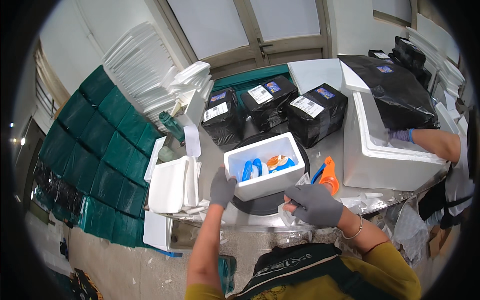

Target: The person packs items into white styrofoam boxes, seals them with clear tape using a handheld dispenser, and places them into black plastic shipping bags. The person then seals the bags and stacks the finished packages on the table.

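In front of me a lidless white foam box (268, 187) stands on a round black turntable (247, 208). Inside it lie blue-and-white packages (252, 170) and a round orange-and-blue package (280, 164). My left hand (222, 188), in a grey glove with bare fingertips, grips the box's left end, thumb at the front rim. Close to the box's front right corner, my right hand (315, 204), gloved alike, pinches a white paper slip (286, 217); its fingers hide part of it. A printed label (303, 179) shows just behind those fingers. An orange tape dispenser (329, 174) lies beyond the right hand.
Several black-wrapped parcels (317, 112) stand behind the box. White foam sheets (172, 186) are stacked at left, near a green bottle (171, 125). Green-wrapped boxes (95, 153) form a wall farther left. At right, a co-worker's gloved hand (400, 135) reaches into a large foam box (390, 170).
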Available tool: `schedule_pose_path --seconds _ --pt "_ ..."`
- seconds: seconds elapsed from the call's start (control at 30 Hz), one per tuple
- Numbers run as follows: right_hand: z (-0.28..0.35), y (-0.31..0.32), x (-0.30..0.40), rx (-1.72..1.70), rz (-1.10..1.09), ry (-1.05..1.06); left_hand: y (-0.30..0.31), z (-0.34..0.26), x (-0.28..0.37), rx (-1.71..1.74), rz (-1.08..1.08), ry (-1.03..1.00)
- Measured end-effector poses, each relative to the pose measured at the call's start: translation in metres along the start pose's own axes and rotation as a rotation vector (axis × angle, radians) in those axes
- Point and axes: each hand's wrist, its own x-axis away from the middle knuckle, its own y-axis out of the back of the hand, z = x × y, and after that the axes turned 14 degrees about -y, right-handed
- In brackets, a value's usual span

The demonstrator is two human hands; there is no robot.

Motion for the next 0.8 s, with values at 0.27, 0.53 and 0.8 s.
schedule_pose_path --seconds 0.27,0.53,0.8 --pt "0.038 -0.053 -0.079 0.096 -0.017 0.082 0.093 -0.103 -0.002 0.725 0.517 -0.007" --pt "0.018 -0.067 -0.161 0.205 -0.332 -0.447 0.117 0.022 -0.015 1.274 -0.053 0.505" --pt "-0.096 -0.110 -0.192 0.659 0.212 -0.953 0.112 0.084 -0.026 1.258 -0.043 0.492"
